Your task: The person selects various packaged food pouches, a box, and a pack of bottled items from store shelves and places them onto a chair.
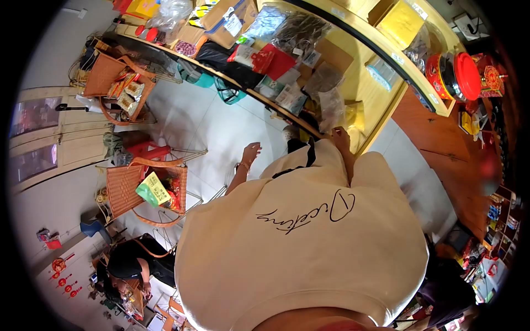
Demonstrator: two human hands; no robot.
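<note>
My left hand (251, 154) hangs out to the left of my body above the tiled floor, its fingers loosely bent and apart, with nothing seen in it. Close to the inner edge of the wooden display counter is my right hand (340, 135). Its fingers are slightly bent and no held thing shows; whether it touches the counter I cannot tell. Just beyond it lie a clear plastic bag (331, 107) and a yellow packet (354, 116) inside the counter. My cream sweatshirt (309, 243) with black script fills the lower middle.
Packets, a cardboard box (226, 25) and bags crowd the counter (381, 124). A red-lidded jar (466, 76) stands at its right end. Wicker chairs (124, 190) holding packages are on the left. Another person in black (138, 259) bends over a table at lower left.
</note>
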